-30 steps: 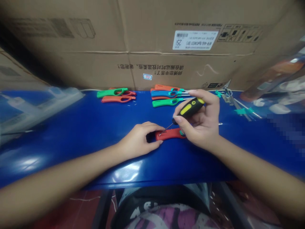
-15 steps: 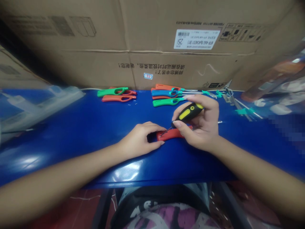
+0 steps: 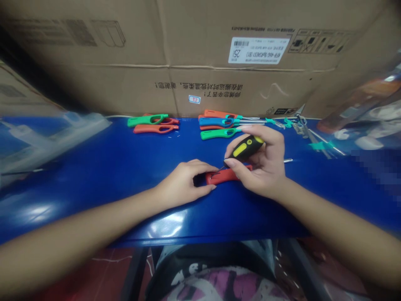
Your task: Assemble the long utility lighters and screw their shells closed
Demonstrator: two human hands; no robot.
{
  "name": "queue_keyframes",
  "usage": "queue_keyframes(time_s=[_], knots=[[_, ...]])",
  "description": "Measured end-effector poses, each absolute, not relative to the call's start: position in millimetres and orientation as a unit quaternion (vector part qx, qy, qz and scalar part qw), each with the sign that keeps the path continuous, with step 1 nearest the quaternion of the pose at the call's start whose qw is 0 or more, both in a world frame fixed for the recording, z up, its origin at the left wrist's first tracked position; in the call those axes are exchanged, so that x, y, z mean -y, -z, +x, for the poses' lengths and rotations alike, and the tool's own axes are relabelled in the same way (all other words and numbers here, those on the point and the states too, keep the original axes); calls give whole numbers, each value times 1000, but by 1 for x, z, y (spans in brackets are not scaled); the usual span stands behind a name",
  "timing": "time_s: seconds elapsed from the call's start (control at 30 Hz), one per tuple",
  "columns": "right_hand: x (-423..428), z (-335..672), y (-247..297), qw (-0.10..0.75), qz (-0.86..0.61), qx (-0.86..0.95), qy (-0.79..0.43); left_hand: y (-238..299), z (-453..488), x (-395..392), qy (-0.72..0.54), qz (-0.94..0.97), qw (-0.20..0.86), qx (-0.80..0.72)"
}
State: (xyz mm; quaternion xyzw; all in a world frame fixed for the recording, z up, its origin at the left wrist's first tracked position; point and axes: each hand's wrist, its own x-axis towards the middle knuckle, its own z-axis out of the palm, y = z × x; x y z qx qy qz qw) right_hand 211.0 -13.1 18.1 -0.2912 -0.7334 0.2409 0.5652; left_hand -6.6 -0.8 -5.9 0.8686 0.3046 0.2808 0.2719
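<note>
A red plastic lighter body [image 3: 224,175] lies on the blue table [image 3: 103,167] in front of me. My left hand [image 3: 184,182] is closed around its left end, pinching it against the table. A black and yellow screwdriver [image 3: 242,148] sits in my closed right hand [image 3: 260,165], slanting down to the left. Its thin metal tip touches the red body near my left fingertips. A metal rod sticks out to the right from behind my right hand.
Two groups of coloured lighter bodies lie at the back of the table: green and red ones [image 3: 153,123], and orange, blue and green ones [image 3: 221,124]. Metal rods with teal parts [image 3: 310,136] lie at the right. A large cardboard box [image 3: 200,58] stands behind.
My right hand has lowered and tilted the screwdriver a little flatter, moving it slightly left onto the red body. My left hand has stayed put.
</note>
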Motion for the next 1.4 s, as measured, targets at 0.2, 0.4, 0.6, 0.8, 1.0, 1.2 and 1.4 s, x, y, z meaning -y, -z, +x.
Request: queue_keyframes(time_s=[0.2, 0.4, 0.6, 0.8, 1.0, 1.2, 1.4], knots=[[14, 210, -18, 562, -270, 748, -227, 6, -6, 1, -277, 866, 278, -309], [14, 210, -19, 556, -261, 759, -215, 5, -6, 0, -271, 867, 278, -311], [14, 216, -26, 499, -268, 790, -235, 7, -7, 0, -278, 869, 272, -305], [4, 213, -29, 490, -290, 802, -182, 8, -7, 0, -279, 869, 273, -304], [-6, 208, -60, 438, -298, 845, -69, 9, -7, -1, -274, 866, 284, -307], [-4, 207, -81, 348, -257, 901, -40, 8, -8, 0, -269, 868, 283, -306], [-2, 208, -69, 412, -276, 867, 35, 9, -8, 0, -274, 866, 285, -305]])
